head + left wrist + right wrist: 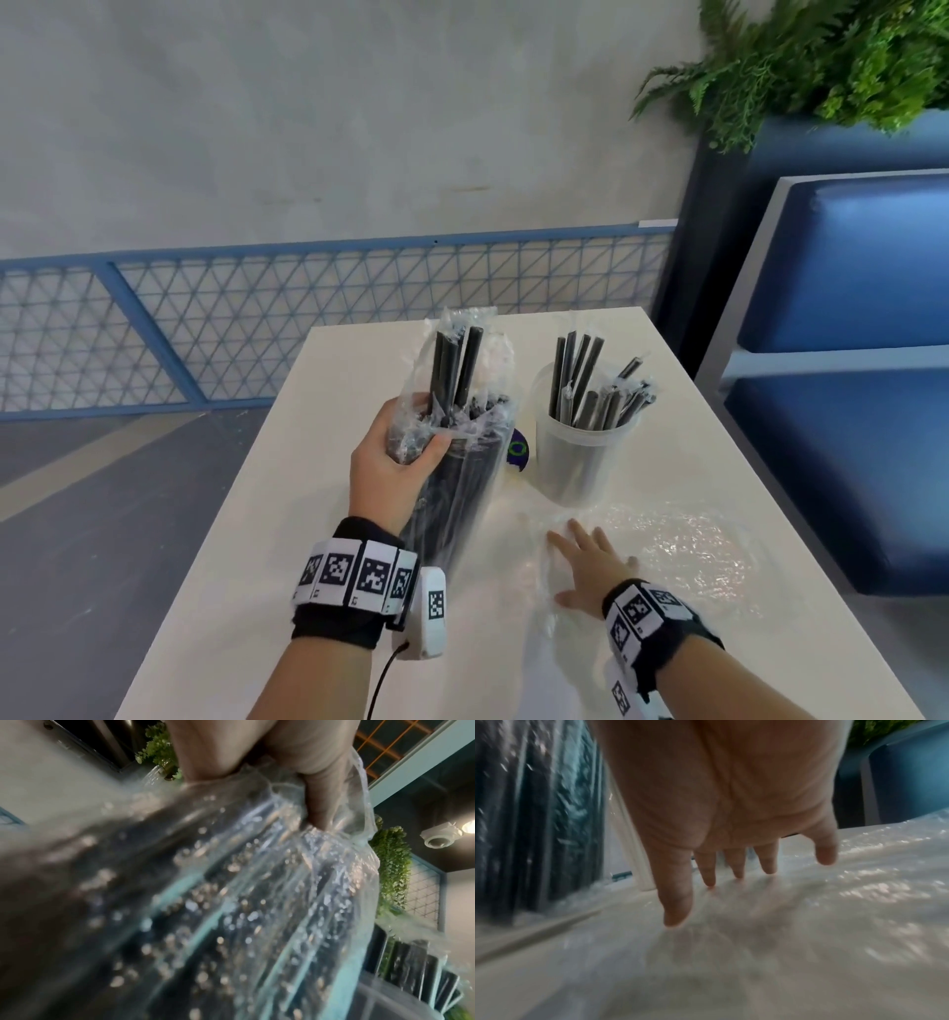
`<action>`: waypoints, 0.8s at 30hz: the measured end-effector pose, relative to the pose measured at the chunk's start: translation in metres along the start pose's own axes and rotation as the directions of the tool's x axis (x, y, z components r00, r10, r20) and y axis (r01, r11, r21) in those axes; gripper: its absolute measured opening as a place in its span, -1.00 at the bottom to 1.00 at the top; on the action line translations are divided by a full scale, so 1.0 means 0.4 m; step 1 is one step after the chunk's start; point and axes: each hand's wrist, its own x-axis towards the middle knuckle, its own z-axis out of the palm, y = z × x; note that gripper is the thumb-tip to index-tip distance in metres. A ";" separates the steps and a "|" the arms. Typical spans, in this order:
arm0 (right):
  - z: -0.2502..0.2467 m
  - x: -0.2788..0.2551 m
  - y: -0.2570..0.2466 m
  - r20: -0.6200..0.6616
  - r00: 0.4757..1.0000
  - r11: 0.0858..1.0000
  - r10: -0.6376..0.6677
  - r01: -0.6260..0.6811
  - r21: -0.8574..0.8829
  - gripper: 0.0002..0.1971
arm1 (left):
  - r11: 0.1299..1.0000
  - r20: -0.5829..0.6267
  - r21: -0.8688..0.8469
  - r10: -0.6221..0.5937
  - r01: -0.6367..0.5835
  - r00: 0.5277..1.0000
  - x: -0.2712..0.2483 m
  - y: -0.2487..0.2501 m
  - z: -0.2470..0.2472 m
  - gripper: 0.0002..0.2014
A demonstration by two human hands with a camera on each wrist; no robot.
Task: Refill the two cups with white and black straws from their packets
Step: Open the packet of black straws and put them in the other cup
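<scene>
Left hand (382,462) gripping upright packet (457,493) of black straws (454,367) on table (287,514), beside cup (580,457) of black straws; right hand (590,570) flat, fingers spread, on clear packet (683,545) lying near cup.

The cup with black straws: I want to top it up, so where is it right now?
In the head view, the cup stands on the table toward its far right, just right of the straw packet gripped by the left hand.
</scene>
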 end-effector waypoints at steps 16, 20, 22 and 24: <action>-0.279 -0.104 -0.291 -0.848 0.488 0.732 -0.204 0.651 0.198 -0.52 | 0.995 0.028 -0.084 -0.050 0.052 0.998 -0.034 -0.006 -0.022 -0.46; -0.267 -0.089 -0.296 -0.644 0.737 0.806 -0.205 0.500 0.315 -0.41 | 0.986 0.142 -0.095 -0.121 0.135 0.983 -0.042 -0.046 -0.028 -0.29; -0.265 -0.086 -0.295 -0.597 0.771 0.762 -0.222 0.519 0.387 -0.32 | 0.981 0.185 -0.083 -0.158 0.175 0.970 -0.045 -0.061 -0.033 -0.23; -0.260 -0.092 -0.299 -0.578 0.785 0.692 -0.225 0.546 0.472 -0.30 | 0.979 0.178 -0.075 -0.175 0.191 0.968 -0.042 -0.069 -0.041 -0.24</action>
